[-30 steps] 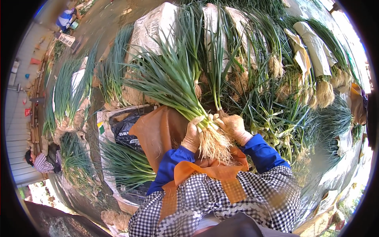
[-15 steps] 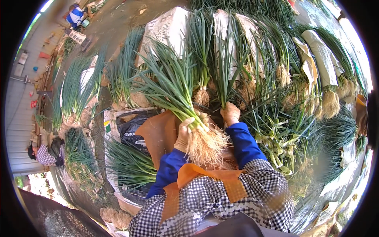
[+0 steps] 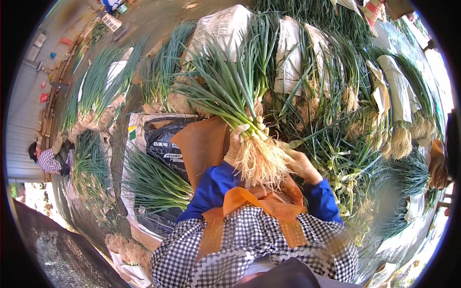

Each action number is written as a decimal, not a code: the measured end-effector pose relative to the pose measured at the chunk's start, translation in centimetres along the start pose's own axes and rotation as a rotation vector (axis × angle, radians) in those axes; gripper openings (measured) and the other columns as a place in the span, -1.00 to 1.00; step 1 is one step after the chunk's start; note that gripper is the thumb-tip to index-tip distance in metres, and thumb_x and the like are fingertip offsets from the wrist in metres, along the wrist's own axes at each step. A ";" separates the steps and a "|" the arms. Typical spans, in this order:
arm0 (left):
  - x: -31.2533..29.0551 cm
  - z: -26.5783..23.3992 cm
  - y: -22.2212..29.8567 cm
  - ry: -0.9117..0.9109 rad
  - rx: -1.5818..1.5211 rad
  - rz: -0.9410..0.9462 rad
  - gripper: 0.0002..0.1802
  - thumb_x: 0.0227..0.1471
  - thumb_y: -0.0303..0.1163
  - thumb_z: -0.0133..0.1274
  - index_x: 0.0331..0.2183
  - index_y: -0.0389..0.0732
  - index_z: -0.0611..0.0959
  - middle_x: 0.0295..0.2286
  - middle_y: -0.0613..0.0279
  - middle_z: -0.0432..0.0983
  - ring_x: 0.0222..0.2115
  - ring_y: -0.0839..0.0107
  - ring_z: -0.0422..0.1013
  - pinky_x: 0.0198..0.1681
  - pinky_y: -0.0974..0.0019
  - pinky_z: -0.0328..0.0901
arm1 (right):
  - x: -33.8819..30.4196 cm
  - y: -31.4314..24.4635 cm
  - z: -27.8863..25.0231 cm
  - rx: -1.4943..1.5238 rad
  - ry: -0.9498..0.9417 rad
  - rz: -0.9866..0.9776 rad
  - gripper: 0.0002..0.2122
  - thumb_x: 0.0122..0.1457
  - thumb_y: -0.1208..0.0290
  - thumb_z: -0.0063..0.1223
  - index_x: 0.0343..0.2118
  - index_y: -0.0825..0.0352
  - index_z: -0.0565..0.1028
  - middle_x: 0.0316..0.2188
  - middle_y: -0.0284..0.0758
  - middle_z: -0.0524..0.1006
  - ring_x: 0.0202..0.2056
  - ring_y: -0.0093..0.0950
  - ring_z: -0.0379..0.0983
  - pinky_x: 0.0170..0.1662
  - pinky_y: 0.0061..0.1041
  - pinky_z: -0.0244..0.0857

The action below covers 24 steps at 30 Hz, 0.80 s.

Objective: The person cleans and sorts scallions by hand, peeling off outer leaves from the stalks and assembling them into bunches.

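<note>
My left hand (image 3: pixel 235 145) is closed around the white stalks of a bunch of green onions (image 3: pixel 225 91). The green leaves fan away to the far left, and the pale stringy roots (image 3: pixel 263 165) hang toward me. Beside those roots on the right is my right hand (image 3: pixel 303 164), its fingers bent and drawn together. A pale green strip of leaf (image 3: pixel 289 144) shows at its fingertips, but the roots partly hide what the fingers hold. Under the bunch, an orange-brown sheet (image 3: pixel 201 146) covers my lap.
More green onions (image 3: pixel 158 185) lie on a black and white plastic sack (image 3: pixel 165 137) at left. Loose trimmed leaves (image 3: pixel 341 168) are heaped at right. Bundles partly covered by pale sacks (image 3: pixel 218 31) line the far side. Another person (image 3: pixel 50 158) is at the far left.
My right hand has come back toward me from the upright green leaves it gripped, and is now beside the bunch's roots. My left hand keeps its hold. The whole view has shifted slightly.
</note>
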State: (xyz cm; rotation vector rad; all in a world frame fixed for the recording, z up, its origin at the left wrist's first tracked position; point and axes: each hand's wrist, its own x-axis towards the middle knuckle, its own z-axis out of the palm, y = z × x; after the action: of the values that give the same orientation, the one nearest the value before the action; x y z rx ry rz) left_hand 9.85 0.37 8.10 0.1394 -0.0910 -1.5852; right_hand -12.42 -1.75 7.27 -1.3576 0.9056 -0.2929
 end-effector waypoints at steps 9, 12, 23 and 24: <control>-3.8 5.9 6.0 -0.059 0.103 0.195 -0.70 -0.09 -0.34 -0.01 -0.25 -0.20 0.45 -0.27 0.13 0.35 -0.26 0.30 0.34 -0.14 0.16 0.30 | 1.3 -8.3 2.9 -0.156 0.534 -0.652 -0.68 0.08 0.49 0.01 -0.06 0.36 0.39 -0.23 -0.34 0.45 -0.26 -0.55 0.38 -0.15 -0.56 0.27; -4.5 4.6 8.2 0.006 0.277 0.209 -0.69 -0.08 -0.34 -0.05 -0.23 -0.22 0.42 -0.30 0.13 0.35 -0.25 0.28 0.33 -0.07 0.16 0.27 | 3.3 -14.3 7.1 -0.357 0.136 -0.826 -0.67 -0.11 0.53 0.14 -0.19 0.34 0.46 -0.31 -0.28 0.48 -0.31 -0.44 0.42 -0.17 -0.44 0.30; -17.1 3.6 25.0 -0.221 0.449 0.400 -0.72 -0.05 -0.32 -0.04 -0.24 -0.18 0.42 -0.34 0.22 0.27 -0.28 0.33 0.32 -0.13 0.09 0.26 | 8.3 -1.0 -5.0 -0.955 0.286 -0.386 -0.88 0.03 0.44 0.01 -0.51 0.39 0.44 -0.56 -0.13 0.43 -0.52 -0.26 0.35 -0.39 -0.38 0.25; -18.7 2.9 27.4 -0.172 0.421 0.444 -0.73 -0.04 -0.31 -0.04 -0.24 -0.16 0.42 -0.34 0.23 0.27 -0.28 0.34 0.32 -0.16 0.09 0.27 | 7.8 -0.1 -5.0 -0.886 0.283 -0.376 -0.87 0.02 0.43 0.03 -0.50 0.40 0.43 -0.58 -0.14 0.41 -0.53 -0.29 0.34 -0.41 -0.40 0.24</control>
State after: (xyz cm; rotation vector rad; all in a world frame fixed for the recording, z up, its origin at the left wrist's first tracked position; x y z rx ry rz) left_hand 36.82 18.43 15.50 0.2893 -0.5539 -1.1140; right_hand -10.82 -10.51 4.63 -2.3624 1.0607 -0.3978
